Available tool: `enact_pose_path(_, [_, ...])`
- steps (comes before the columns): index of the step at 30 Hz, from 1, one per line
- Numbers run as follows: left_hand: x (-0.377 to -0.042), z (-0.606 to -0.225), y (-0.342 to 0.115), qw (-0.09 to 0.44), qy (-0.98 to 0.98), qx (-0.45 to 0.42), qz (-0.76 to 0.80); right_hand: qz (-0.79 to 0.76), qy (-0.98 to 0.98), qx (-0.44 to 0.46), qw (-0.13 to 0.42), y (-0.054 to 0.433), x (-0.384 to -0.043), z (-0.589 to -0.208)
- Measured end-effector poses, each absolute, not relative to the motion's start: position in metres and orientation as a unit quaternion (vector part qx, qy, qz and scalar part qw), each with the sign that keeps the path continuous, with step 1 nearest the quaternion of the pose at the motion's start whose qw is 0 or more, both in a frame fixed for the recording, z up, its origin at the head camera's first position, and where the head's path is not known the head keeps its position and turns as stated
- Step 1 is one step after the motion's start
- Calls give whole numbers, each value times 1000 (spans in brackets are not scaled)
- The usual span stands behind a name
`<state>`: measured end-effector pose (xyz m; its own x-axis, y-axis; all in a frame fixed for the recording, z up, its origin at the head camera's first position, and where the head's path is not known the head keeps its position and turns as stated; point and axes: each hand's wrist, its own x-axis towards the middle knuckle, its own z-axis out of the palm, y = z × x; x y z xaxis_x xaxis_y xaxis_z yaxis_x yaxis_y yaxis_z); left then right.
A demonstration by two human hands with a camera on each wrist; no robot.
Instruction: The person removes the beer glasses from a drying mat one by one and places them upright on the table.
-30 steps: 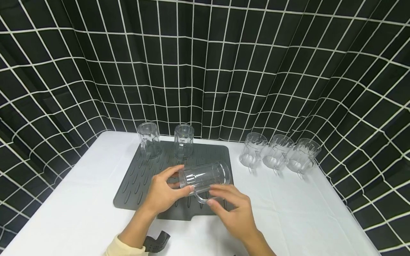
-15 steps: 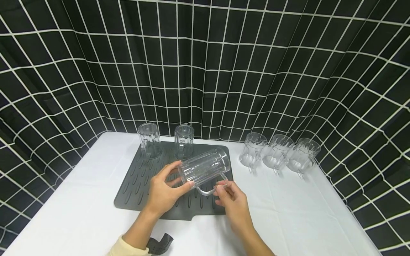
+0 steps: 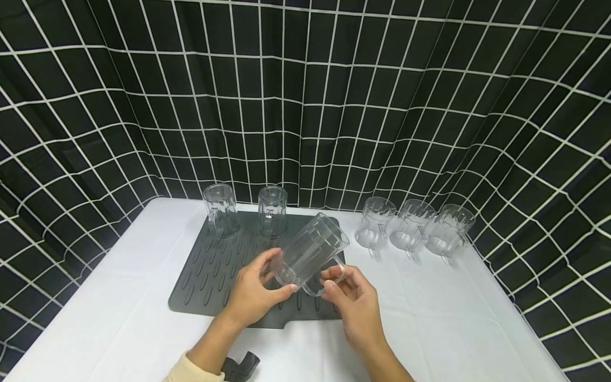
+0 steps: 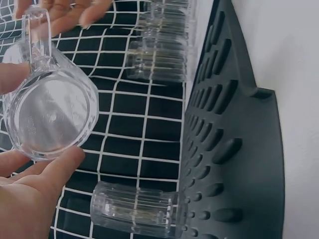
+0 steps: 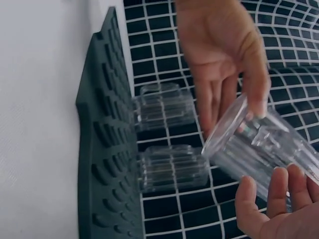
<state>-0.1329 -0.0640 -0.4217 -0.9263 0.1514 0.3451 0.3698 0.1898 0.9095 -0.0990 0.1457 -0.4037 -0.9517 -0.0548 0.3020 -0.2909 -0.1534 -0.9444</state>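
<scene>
A clear ribbed glass mug (image 3: 312, 249) is tilted above the drying mat, its rim toward the upper right and its base toward the lower left. My left hand (image 3: 258, 289) holds it round the base between thumb and fingers. On the mug's handle, the thumb and fingers of my right hand (image 3: 355, 307) pinch the outer curve. The left wrist view shows the round base of the mug (image 4: 52, 114) face on, with the left hand (image 4: 35, 194) under it. Seen from the right wrist, my left hand (image 5: 224, 45) reaches down to the base.
Two clear mugs (image 3: 221, 209) (image 3: 273, 212) stand at the back of the dark grey ridged mat (image 3: 205, 297). Three more mugs (image 3: 412, 225) stand in a row on the white tablecloth (image 3: 453, 318) at right. A dark object (image 3: 241, 366) lies by the left sleeve. A black white-grid curtain (image 3: 305, 106) encloses the table.
The mug has turned from nearly level to tilted, its rim end rising. My right hand has moved from loose fingers beside the mug to a pinch on its handle. The left hand keeps holding the base.
</scene>
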Motion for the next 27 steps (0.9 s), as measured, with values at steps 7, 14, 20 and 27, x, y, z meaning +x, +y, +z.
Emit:
enact_pose_path(7, [-133, -426, -60, 78, -782, -181, -591, 799, -570, 185, 58, 142, -91, -395])
enact_pose_path(14, [-132, -427, -57, 78, -789, -187, -580, 824, -533, 191, 27, 139, -88, -392])
enact_pose_path(20, [-131, -429, -55, 69, -791, -193, -576, 836, -517, 185, 7, 137, -85, -393])
enact_pose_path(27, [-131, -431, -54, 56, -787, -202, -580, 841, -508, 185, -1, 137, -83, -394])
